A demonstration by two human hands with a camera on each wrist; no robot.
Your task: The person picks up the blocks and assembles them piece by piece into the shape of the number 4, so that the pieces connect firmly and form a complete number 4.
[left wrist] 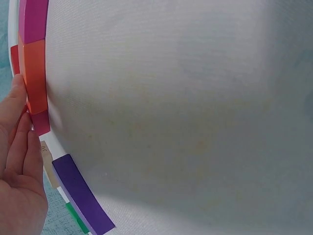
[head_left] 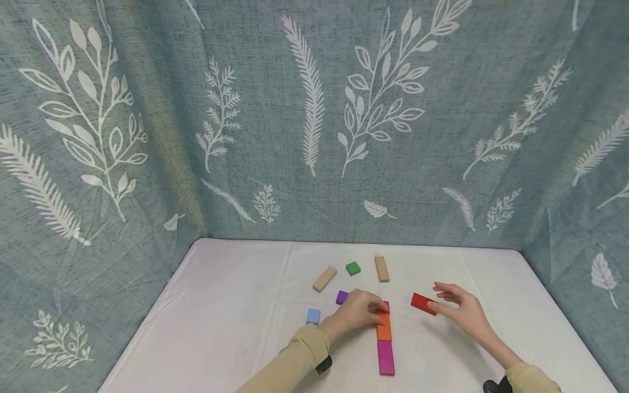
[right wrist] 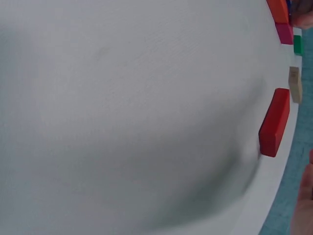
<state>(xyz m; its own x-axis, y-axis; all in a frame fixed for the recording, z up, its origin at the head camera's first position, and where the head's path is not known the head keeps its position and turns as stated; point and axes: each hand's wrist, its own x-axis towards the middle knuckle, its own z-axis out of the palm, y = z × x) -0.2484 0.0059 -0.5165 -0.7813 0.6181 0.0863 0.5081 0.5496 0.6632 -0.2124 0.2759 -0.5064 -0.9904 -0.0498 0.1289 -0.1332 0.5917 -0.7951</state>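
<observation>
A magenta block (head_left: 385, 358), an orange block (head_left: 384, 329) and a crimson block (head_left: 386, 307) lie end to end in a line. My left hand (head_left: 357, 311) is over the far part of this line, thumb by the orange block (left wrist: 35, 76) and fairly straight fingers beside the crimson block (left wrist: 40, 122); firm contact cannot be told. To the right, a red block (head_left: 423, 304) lies at an angle on the cloth. My right hand (head_left: 464, 311) is spread beside it, thumb over or near its right end; in the right wrist view, a gap separates hand and red block (right wrist: 275, 122).
Farther back lie two wooden blocks (head_left: 325, 279) (head_left: 381, 269) and a green block (head_left: 352, 268). A purple block (head_left: 342, 297) is partly behind my left hand, and a light blue block (head_left: 313, 316) lies near my left sleeve. A patterned curtain (head_left: 314, 120) surrounds the white-covered table (head_left: 236, 295).
</observation>
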